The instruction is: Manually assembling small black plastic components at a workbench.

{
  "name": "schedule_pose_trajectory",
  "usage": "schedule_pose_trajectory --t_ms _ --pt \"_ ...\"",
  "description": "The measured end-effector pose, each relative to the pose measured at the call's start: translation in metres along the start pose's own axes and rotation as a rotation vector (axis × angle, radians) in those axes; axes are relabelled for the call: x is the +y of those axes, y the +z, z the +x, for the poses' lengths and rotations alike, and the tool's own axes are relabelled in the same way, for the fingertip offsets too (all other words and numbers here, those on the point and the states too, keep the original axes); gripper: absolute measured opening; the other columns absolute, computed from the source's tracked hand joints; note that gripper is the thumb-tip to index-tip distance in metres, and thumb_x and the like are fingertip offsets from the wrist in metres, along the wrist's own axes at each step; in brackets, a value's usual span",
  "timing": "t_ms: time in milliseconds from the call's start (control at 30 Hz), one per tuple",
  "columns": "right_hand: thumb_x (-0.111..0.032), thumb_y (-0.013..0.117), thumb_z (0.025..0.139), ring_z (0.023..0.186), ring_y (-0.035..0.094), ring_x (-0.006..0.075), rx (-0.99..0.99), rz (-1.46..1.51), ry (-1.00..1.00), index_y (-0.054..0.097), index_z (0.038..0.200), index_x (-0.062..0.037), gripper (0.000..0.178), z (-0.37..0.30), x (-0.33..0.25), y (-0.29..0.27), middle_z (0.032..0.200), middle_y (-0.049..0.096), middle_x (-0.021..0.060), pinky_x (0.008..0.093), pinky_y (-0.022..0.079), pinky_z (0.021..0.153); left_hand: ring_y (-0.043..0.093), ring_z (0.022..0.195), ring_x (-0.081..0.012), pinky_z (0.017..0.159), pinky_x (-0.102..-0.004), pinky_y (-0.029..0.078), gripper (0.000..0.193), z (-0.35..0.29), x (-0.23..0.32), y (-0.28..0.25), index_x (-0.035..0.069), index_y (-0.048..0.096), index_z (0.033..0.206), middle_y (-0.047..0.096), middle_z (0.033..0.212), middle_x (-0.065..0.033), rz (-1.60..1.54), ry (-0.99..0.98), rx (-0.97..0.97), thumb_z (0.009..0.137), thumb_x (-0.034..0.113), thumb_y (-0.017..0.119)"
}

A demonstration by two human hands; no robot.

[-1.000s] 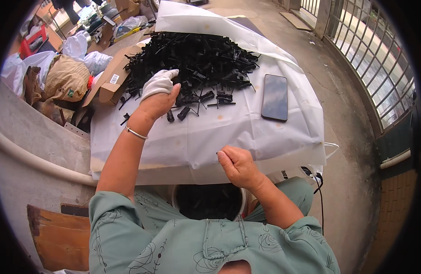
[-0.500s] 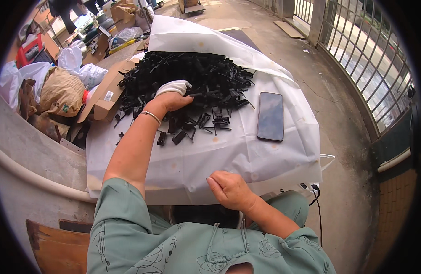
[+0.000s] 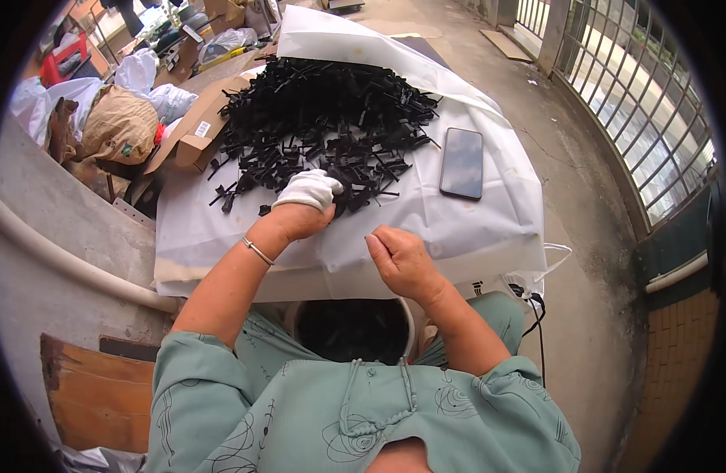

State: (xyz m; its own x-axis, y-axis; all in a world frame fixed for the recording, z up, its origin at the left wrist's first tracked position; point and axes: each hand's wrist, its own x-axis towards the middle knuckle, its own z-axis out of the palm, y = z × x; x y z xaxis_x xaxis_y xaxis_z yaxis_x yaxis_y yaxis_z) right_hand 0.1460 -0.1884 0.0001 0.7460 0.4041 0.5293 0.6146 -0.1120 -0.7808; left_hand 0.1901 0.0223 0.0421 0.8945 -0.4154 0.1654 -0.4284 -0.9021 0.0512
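A large heap of small black plastic parts (image 3: pixel 323 102), many with thin stems, lies on a white sheet (image 3: pixel 465 236) over the table. My left hand (image 3: pixel 306 203), its fingers covered by a white glove, is at the heap's near edge with its fingers curled. Black pieces lie right beside it; whatever is inside its grip is hidden. To its right, my bare right hand (image 3: pixel 401 264) is held closed above the sheet's front part, thumb against the fingers. I cannot make out anything in it. A smartphone (image 3: pixel 462 163) rests right of the heap.
Between my knees stands a round bucket (image 3: pixel 412 327) with dark contents. An open cardboard box (image 3: pixel 196 146) borders the heap on the left, with sacks and bags (image 3: pixel 120 126) beyond. A barred fence (image 3: pixel 646 110) runs along the right. Black cables (image 3: pixel 538 307) hang by the table's right corner.
My left hand has come nearer from the heap's middle, and black parts now lie closer around it. My right hand stays closed, slightly higher in view. The view has shifted, showing more of the bucket.
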Motion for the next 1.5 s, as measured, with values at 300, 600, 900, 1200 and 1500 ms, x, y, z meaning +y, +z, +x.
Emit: schedule_pose_trajectory --t_ms 300,600,900,1200,1500 --pt "-0.019 0.057 0.084 0.065 0.057 0.0317 0.263 -0.531 0.036 0.054 0.074 -0.0037 0.019 0.015 0.022 -0.013 0.069 0.056 0.0125 0.038 0.047 0.057 0.057 0.102 -0.0287 0.088 -0.0353 0.046 0.027 -0.03 0.033 -0.019 0.006 0.065 0.097 0.063 0.1 -0.0138 -0.21 0.06 0.089 0.072 0.0 0.059" --pt "-0.02 0.06 0.08 0.063 0.059 0.0296 0.106 -0.706 0.135 0.056 0.08 -0.0061 0.014 0.014 0.029 -0.011 0.07 0.059 0.0095 0.0389 0.048 0.056 0.061 0.088 -0.031 0.078 -0.0364 0.049 0.019 -0.049 0.036 -0.049 0.002 0.065 0.09 0.064 0.093 -0.0151 0.015 -0.032 0.461 0.074 -0.005 0.057" --pt "-0.02 0.059 0.082 0.063 0.06 0.0296 0.084 -0.795 0.101 0.059 0.084 -0.0067 0.014 0.018 0.036 -0.007 0.072 0.06 0.0106 0.0397 0.048 0.056 0.06 0.082 -0.0216 0.074 -0.0303 0.05 0.022 -0.063 0.019 0.004 0.0 0.063 0.091 0.063 0.089 -0.0109 -0.398 -0.092 0.615 0.074 -0.01 0.053" --pt "-0.01 0.061 0.083 0.05 0.044 0.0105 0.092 -0.084 -0.015 0.06 0.097 -0.0045 0.015 0.007 -0.011 0.009 0.061 0.049 0.0022 0.0234 0.036 0.047 0.057 0.08 -0.0114 0.069 -0.0247 0.052 0.023 -0.092 0.056 0.002 -0.001 0.056 0.105 0.06 0.093 -0.0059 -1.498 -0.446 0.659 0.083 -0.006 0.056" --pt "-0.003 0.061 0.083 0.055 0.048 0.0107 -0.018 0.128 -0.079 0.058 0.085 -0.0024 0.003 -0.008 -0.015 0.017 0.064 0.054 0.0022 0.0232 0.039 0.051 0.057 0.09 -0.012 0.08 -0.0267 0.048 0.02 -0.108 0.09 0.023 0.0 0.059 0.102 0.058 0.104 -0.0075 -1.263 -0.35 0.528 0.082 0.0 0.06"
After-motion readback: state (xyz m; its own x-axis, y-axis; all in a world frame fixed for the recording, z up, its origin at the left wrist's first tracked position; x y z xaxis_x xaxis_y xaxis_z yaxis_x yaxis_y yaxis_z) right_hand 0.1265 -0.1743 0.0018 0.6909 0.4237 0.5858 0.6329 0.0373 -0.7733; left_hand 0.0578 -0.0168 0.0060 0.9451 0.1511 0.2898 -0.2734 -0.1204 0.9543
